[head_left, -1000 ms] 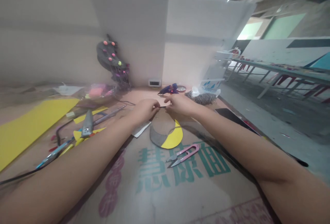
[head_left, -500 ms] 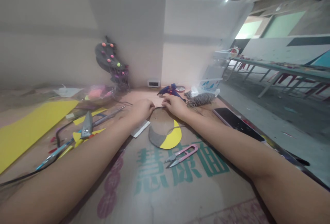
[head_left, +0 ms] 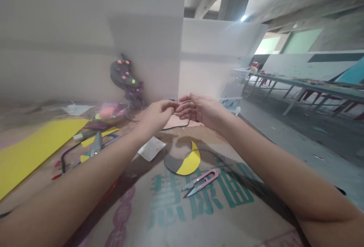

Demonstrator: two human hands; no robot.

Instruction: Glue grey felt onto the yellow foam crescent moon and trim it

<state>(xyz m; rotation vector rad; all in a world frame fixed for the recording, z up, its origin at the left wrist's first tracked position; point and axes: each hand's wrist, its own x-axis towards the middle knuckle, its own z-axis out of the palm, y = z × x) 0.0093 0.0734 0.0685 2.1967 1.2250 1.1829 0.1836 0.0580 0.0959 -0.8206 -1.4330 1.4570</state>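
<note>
One yellow-grey crescent (head_left: 191,163), one pink thread snipper (head_left: 204,183)

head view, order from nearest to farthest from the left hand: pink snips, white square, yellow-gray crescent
From the left hand:
1. White square, just below it in the picture
2. Yellow-gray crescent, lower and to the right
3. Pink snips, lowest and farthest right of the three

i now see the left hand (head_left: 159,113) and right hand (head_left: 204,111) raised behind the moon (head_left: 191,162), the right's fingers loosened, and more paper (head_left: 152,149) uncovered left of it.
</note>
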